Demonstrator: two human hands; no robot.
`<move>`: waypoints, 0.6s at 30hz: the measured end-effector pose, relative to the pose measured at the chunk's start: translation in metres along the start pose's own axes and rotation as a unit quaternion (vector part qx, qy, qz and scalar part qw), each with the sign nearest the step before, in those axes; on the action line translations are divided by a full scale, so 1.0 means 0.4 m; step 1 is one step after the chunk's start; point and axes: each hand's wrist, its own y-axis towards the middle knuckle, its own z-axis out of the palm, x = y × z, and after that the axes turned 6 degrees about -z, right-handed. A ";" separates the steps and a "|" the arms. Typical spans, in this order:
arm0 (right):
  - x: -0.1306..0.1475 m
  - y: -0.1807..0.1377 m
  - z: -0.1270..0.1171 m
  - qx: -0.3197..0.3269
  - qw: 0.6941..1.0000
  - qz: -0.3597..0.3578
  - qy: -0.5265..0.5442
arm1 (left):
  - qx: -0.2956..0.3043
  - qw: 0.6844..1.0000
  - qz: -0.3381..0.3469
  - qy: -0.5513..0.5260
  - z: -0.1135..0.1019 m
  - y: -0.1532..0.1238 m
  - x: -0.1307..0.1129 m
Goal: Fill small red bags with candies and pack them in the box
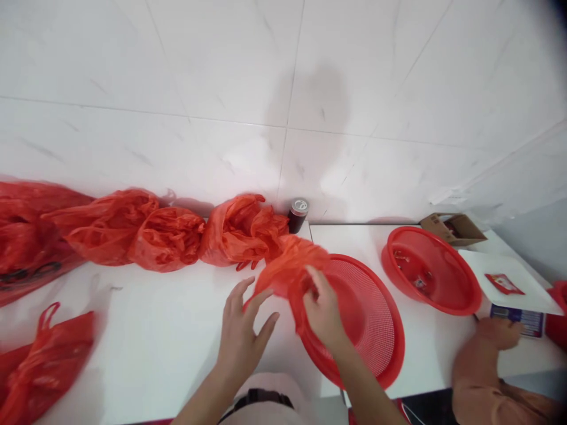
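Right hand [322,307] pinches red bag [290,268] over the mesh basket [376,330]; left hand [241,336] open, should steady its hem.

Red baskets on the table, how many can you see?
2. One basket sits under the right hand, which grips a red bag; the other basket lies further right, by the cardboard box.

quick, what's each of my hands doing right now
Left hand: open, fingers spread, fingertips at the red plastic bag.
Right hand: closed on the same bag, over the red mesh basket.
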 end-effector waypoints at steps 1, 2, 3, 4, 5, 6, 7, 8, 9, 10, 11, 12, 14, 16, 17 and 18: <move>0.020 -0.034 0.023 0.031 0.999 -0.016 0.018 | 0.004 0.999 0.009 0.030 0.008 0.003 0.001; 0.035 -0.062 0.043 0.060 0.997 -0.031 0.031 | 0.016 0.998 0.002 0.060 0.014 0.007 0.012; 0.043 -0.085 0.057 0.086 0.995 -0.042 0.036 | 0.038 0.995 -0.021 0.088 0.016 0.010 0.031; 0.045 -0.102 0.067 0.112 0.992 -0.051 0.033 | 0.067 0.990 -0.058 0.111 0.012 0.013 0.058; 0.039 -0.113 0.072 0.137 0.989 -0.057 0.018 | 0.098 0.981 -0.101 0.133 0.002 0.016 0.090; 0.027 -0.120 0.074 0.160 0.985 -0.060 -0.012 | 0.123 0.970 -0.142 0.155 -0.014 0.018 0.124; 0.009 -0.121 0.073 0.180 0.980 -0.060 -0.055 | 0.137 0.959 -0.174 0.176 -0.034 0.021 0.158; -0.011 -0.118 0.069 0.195 0.973 -0.056 -0.109 | 0.141 0.951 -0.194 0.197 -0.057 0.023 0.189; -0.031 -0.110 0.062 0.205 0.963 -0.049 -0.167 | 0.140 0.945 -0.202 0.216 -0.082 0.025 0.214; -0.050 -0.099 0.053 0.208 0.952 -0.040 -0.223 | 0.139 0.942 -0.202 0.231 -0.106 0.027 0.233; -0.063 -0.085 0.041 0.207 0.940 -0.031 -0.269 | 0.145 0.939 -0.198 0.241 -0.129 0.028 0.244; -0.069 -0.070 0.027 0.200 0.932 -0.026 -0.301 | 0.157 0.937 -0.192 0.246 -0.150 0.030 0.247; -0.056 -0.042 -0.004 0.172 0.931 -0.029 -0.320 | 0.161 0.941 -0.172 0.243 -0.186 0.032 0.228; -0.014 -0.026 -0.035 0.102 0.950 -0.046 -0.291 | 0.070 0.964 -0.138 0.214 -0.214 0.033 0.192; 0.011 -0.026 -0.047 0.049 0.961 -0.053 -0.266 | -0.011 0.974 -0.121 0.193 -0.226 0.031 0.174; 0.035 -0.030 -0.056 0.001 0.969 -0.057 -0.241 | -0.089 0.975 -0.110 0.173 -0.235 0.027 0.161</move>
